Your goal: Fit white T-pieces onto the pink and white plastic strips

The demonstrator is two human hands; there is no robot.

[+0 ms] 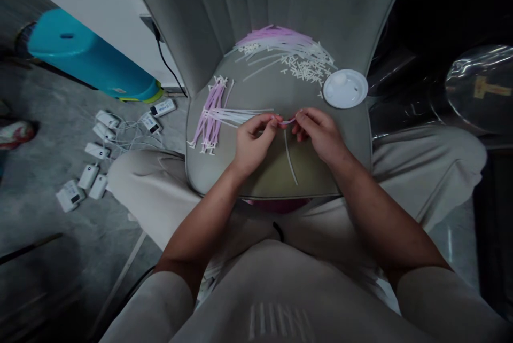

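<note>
My left hand [253,141] and my right hand [319,132] meet over the seat of a grey chair [276,97], both pinched on a short pink strip [288,122] held between their fingertips. A white strip [291,157] lies on the seat just below them. To the left lies a bundle of pink and white strips with T-shaped ends [211,117]. At the back of the seat sits a loose heap of pink and white strips and small white pieces [288,52].
A white round lid [345,88] rests on the seat's right side. On the floor at left lie several small white devices with cables [96,158] and a turquoise cylinder [90,57]. A clear plastic bag [483,86] is at right.
</note>
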